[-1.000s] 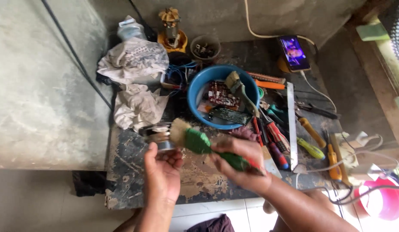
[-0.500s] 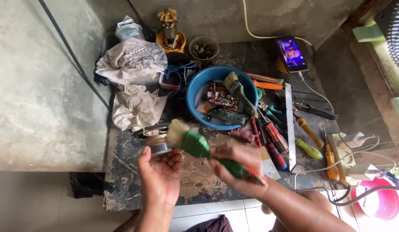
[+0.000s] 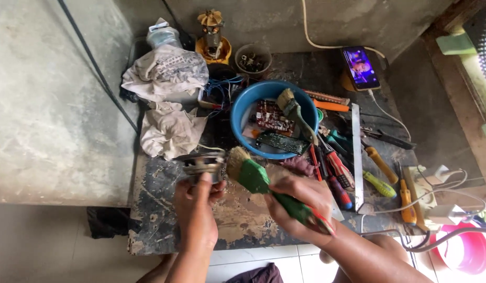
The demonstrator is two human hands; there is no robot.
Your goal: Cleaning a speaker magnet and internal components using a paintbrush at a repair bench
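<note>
Bare concrete floor [image 3: 49, 115] wide open at nine o'clock, up to the worn table's [image 3: 164, 230] left edge. Crumpled rags [image 3: 167, 99] heaped at eleven o'clock. Left hand [image 3: 196, 212] palm-inward over the table's front edge, fingers clamped on a small round metal part [image 3: 201, 166] held up at its twelve o'clock. Green-handled brush [image 3: 253, 175] just at three o'clock of that part, bristles touching it, handle slanting toward five o'clock. Right hand [image 3: 300, 204] wrapped tight round the handle, wrist bent inward. Blue bowl [image 3: 269, 123] with circuit boards at twelve o'clock of the brush. Screwdrivers [image 3: 337, 173] crowded at three o'clock, little free room there
</note>
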